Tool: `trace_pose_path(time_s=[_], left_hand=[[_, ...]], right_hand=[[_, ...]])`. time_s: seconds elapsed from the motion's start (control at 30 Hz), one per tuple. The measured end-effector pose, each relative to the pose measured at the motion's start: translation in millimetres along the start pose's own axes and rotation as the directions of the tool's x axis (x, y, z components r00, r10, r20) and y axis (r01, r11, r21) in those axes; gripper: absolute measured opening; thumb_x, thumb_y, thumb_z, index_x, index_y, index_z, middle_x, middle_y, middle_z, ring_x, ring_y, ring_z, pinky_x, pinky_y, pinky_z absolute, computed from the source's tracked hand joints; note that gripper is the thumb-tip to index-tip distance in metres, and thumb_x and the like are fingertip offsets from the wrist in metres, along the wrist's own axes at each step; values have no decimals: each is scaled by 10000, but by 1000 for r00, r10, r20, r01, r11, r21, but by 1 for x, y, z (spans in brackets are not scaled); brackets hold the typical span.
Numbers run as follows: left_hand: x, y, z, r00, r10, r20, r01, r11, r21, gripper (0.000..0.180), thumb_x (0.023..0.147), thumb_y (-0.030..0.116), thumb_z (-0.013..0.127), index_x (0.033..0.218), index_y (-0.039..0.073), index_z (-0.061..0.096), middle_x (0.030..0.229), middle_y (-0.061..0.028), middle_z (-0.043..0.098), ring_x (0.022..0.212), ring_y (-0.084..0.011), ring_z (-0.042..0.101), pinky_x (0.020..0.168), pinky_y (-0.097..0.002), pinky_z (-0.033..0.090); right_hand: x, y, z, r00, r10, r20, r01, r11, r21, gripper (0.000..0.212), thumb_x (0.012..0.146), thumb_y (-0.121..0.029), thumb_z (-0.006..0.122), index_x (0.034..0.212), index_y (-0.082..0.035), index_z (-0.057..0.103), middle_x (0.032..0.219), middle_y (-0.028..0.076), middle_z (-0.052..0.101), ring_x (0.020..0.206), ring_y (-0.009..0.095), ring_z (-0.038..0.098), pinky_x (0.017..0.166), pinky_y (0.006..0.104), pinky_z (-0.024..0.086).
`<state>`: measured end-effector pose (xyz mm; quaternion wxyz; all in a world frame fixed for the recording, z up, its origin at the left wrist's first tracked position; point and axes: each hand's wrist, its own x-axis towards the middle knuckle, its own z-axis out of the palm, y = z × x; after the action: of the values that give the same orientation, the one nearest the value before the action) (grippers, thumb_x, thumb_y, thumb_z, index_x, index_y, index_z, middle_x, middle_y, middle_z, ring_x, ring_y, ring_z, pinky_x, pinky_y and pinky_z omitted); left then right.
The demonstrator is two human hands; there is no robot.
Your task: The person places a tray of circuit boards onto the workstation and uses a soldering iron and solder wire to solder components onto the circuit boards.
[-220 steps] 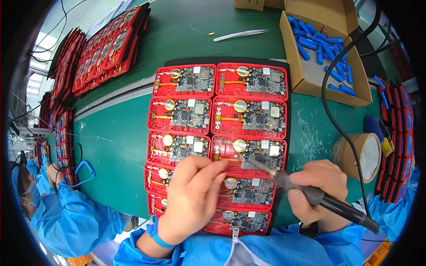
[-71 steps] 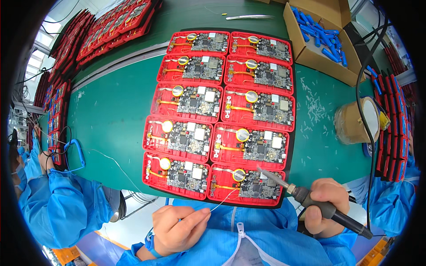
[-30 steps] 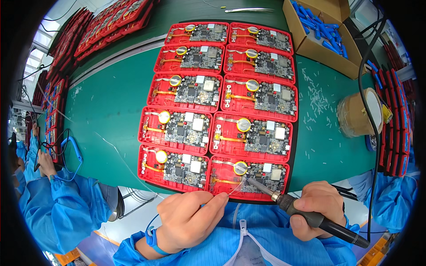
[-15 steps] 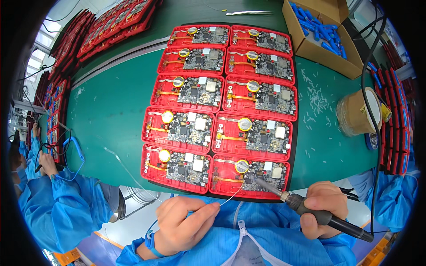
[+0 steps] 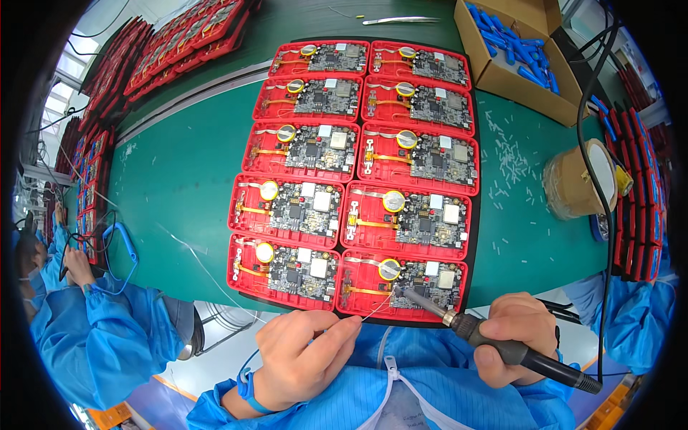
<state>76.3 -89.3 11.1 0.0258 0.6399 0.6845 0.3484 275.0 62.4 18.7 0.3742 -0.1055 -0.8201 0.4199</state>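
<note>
My right hand (image 5: 519, 333) is closed round the dark handle of a soldering iron (image 5: 469, 328), which slants up to the left. Its tip is over the left edge of the circuit board (image 5: 441, 284) in the nearest right red case (image 5: 364, 302). Between thumb and finger my left hand (image 5: 304, 351) pinches a thin solder wire (image 5: 375, 309), whose end reaches close to the iron's tip; whether they touch is too fine to tell. Just above the tip is a round yellow-rimmed coin cell (image 5: 389, 269). The wire's tail (image 5: 208, 276) trails left across the green mat.
Several more red cases (image 5: 287, 283) with boards lie in two columns. A cardboard box (image 5: 527, 100) of blue cylinders stands back right, above a tape roll (image 5: 577, 183) and scattered white bits (image 5: 510, 159). Tweezers (image 5: 401, 21) lie at the back. A co-worker's blue sleeve (image 5: 107, 337) is at left.
My left hand has moved slightly right, bringing the solder wire's end nearer the iron's tip. The soldering iron has shifted slightly left and down.
</note>
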Motion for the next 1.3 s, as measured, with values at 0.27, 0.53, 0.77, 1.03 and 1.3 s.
trace_pose_path(time_s=[0.27,0.53,0.77,1.03,1.3], left_hand=[[1,-2,2,1000,20,-24,-20,1000,1,300,553,30,729,841,71,656,681,-17,552,517,-140,520,419,-254,377],[15,3,0,999,24,49,-25,1000,18,275,574,-31,731,813,58,628,662,-30,541,537,-163,521,423,-266,386],[18,2,0,999,32,25,-34,997,71,252,590,34,723,824,68,637,698,-23,547,531,-155,507,437,-264,394],[4,3,-18,995,-102,19,103,993,-60,257,592,18,743,827,67,649,702,-29,542,595,-181,527,498,-284,414],[-6,-1,-25,998,-67,-1,67,995,-76,220,622,-26,691,824,46,640,686,-44,523,603,-179,518,514,-273,390]], right_hand=[[2,2,0,999,12,31,-12,1000,5,317,641,-100,705,910,-20,558,524,34,529,368,171,480,357,262,349],[3,0,0,999,15,46,-15,1000,-6,327,629,-84,704,913,-19,557,519,35,528,375,177,498,359,259,363],[1,-1,0,999,9,35,-10,1000,7,316,642,-87,705,912,-13,557,535,41,540,376,176,499,361,259,364],[-5,-2,-5,997,-5,-77,7,1000,25,296,703,-120,680,927,-10,521,529,49,545,383,177,494,401,292,398],[-14,-2,-4,985,31,-172,-34,999,-15,291,712,-150,676,912,-26,506,554,56,523,414,188,492,440,304,406]])
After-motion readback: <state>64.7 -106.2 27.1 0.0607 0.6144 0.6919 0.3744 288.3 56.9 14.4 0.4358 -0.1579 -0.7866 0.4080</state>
